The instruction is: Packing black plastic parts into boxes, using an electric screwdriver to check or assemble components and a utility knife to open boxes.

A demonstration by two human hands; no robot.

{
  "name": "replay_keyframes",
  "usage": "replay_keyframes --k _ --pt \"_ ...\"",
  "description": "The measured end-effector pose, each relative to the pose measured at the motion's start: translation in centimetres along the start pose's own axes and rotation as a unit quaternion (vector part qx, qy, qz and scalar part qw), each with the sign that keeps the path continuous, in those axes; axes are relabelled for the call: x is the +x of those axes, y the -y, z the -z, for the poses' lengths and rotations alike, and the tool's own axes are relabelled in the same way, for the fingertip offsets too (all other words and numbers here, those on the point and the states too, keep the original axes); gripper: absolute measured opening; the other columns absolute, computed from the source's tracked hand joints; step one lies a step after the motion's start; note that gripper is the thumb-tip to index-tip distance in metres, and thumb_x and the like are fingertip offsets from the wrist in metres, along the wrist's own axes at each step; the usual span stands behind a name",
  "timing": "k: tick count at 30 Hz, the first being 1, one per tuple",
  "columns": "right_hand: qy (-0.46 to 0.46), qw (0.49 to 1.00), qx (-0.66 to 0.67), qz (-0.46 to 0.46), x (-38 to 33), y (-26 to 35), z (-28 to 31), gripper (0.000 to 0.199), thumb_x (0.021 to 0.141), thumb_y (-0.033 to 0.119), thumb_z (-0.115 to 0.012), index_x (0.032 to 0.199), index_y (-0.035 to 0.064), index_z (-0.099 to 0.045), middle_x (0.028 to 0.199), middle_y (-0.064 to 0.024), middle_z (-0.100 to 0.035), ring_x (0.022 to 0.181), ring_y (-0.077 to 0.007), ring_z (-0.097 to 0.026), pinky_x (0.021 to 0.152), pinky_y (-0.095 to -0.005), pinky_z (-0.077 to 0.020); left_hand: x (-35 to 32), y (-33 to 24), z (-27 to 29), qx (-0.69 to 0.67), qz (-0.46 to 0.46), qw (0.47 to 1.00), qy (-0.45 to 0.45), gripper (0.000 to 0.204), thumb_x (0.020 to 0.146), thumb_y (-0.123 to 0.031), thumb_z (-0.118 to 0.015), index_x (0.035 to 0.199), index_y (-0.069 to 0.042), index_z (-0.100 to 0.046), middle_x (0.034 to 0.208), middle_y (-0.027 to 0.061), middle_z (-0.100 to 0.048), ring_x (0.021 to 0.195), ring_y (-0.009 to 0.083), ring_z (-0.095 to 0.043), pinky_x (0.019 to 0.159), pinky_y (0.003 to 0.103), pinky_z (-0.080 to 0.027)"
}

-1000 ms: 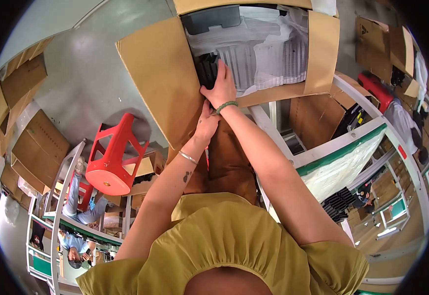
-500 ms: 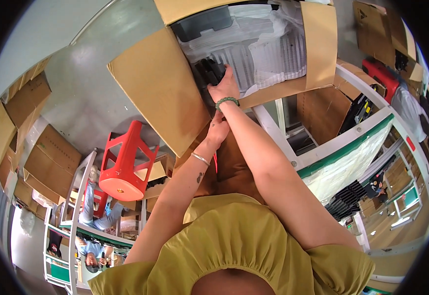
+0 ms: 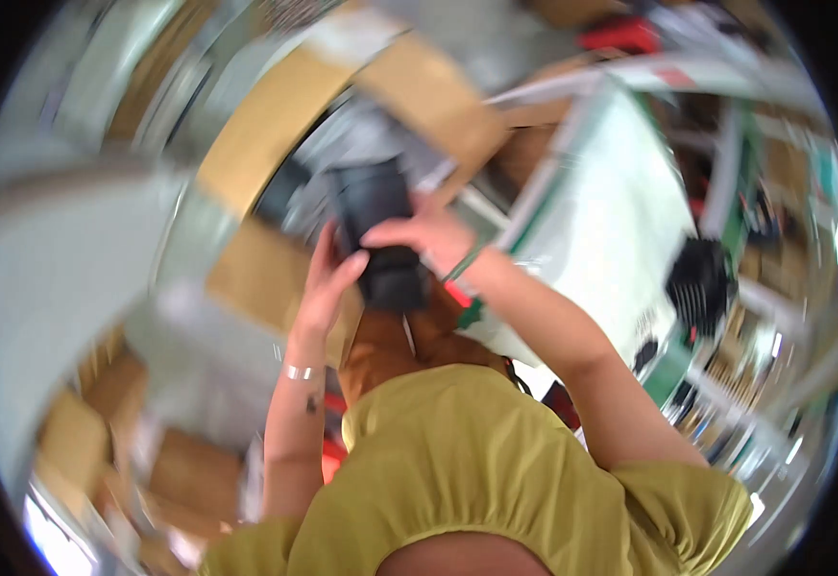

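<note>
Both my hands are on a long black block-like piece (image 3: 373, 197), perhaps a stack of black plastic parts; motion blur hides its exact kind. My left hand (image 3: 323, 288) grips its left side, thumb and fingers closed against it. From the right, my right hand (image 3: 430, 238) reaches across it with the thumb lying over its middle. The piece is held in front of my lap, at the near side of an open cardboard box (image 3: 260, 134). Inside that box are blurred grey-white wrapping (image 3: 342, 139) and a dark part.
To the right stands a table with a whitish, green-edged top (image 3: 601, 221), bearing a pile of black parts (image 3: 699, 288). Cardboard boxes (image 3: 193, 470) stand at the lower left. A red object (image 3: 620, 36) is at the far right.
My hands have come out of the box with the black piece and moved nearer my body, now apart on either side of it. My view has swung to the right.
</note>
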State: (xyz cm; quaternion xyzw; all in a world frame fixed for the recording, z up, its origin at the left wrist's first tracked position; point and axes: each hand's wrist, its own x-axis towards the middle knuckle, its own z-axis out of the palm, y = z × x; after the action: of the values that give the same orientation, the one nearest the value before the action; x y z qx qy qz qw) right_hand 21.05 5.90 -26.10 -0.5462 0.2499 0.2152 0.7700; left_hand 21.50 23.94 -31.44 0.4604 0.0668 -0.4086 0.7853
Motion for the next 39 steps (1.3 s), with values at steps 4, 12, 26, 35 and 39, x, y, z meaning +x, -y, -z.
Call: replay_keyframes --k 4,12,26,35,39 --pt "-0.094 0.991 0.057 0.082 -5.0 0.3 1.7 0.063 0.067 0.018 -0.072 0.118 -0.0032 -0.043 0.104 -0.0092 -0.057 0.094 -0.0154 -0.052 0.083 -0.0277 -0.0428 -0.1 -2.9 -7.7 0.074 0.039 0.996 0.039 0.059 0.079 -0.005 -0.06 0.13 -0.001 -0.031 0.121 0.0098 -0.047 0.11 0.0197 -0.047 0.095 0.032 -0.037" --pt "-0.21 0.949 0.087 0.22 -22.2 -2.8 11.1 0.085 0.069 0.026 -0.075 0.131 -0.0026 -0.025 0.119 -0.0129 -0.048 0.111 -0.018 -0.045 0.095 -0.0302 -0.0368 -1.0 3.5 -23.3 0.062 0.177 0.968 0.165 0.052 0.082 -0.011 -0.056 0.129 -0.005 -0.035 0.117 0.0103 -0.051 0.105 0.0223 -0.052 0.09 0.034 -0.043" --pt "-0.316 0.89 -0.054 0.325 -43.7 -5.9 31.3 0.079 0.064 0.011 -0.075 0.13 0.0009 -0.035 0.109 -0.0107 -0.057 0.097 -0.0155 -0.056 0.086 -0.0285 -0.0444 5.7 11.3 -46.8 0.374 -0.013 0.808 0.455 0.09 0.071 -0.031 -0.07 0.139 -0.012 -0.015 0.134 0.0138 -0.034 0.116 0.0248 -0.041 0.095 0.039 -0.037" --pt "-0.362 0.745 -0.542 0.146 -35.6 -12.1 29.6 0.077 0.061 0.018 -0.072 0.13 0.0202 -0.036 0.105 -0.0084 -0.054 0.096 -0.0267 -0.056 0.079 -0.0366 -0.0461 6.4 21.6 -35.6 0.567 -0.146 0.705 0.401 0.076 0.053 -0.002 -0.079 0.121 -0.002 -0.043 0.105 0.0098 -0.058 0.097 0.0206 -0.057 0.088 0.031 -0.044" --pt "-0.457 0.691 -0.514 0.223 -38.0 -12.8 30.2 0.088 0.054 0.023 -0.078 0.131 0.0173 -0.036 0.116 -0.0111 -0.05 0.107 -0.0268 -0.048 0.091 -0.0371 -0.0385 5.8 22.2 -35.3 0.551 -0.13 0.74 0.364 0.066 0.053 -0.001 -0.078 0.112 -0.004 -0.049 0.104 0.0095 -0.056 0.096 0.0225 -0.056 0.087 0.031 -0.044"
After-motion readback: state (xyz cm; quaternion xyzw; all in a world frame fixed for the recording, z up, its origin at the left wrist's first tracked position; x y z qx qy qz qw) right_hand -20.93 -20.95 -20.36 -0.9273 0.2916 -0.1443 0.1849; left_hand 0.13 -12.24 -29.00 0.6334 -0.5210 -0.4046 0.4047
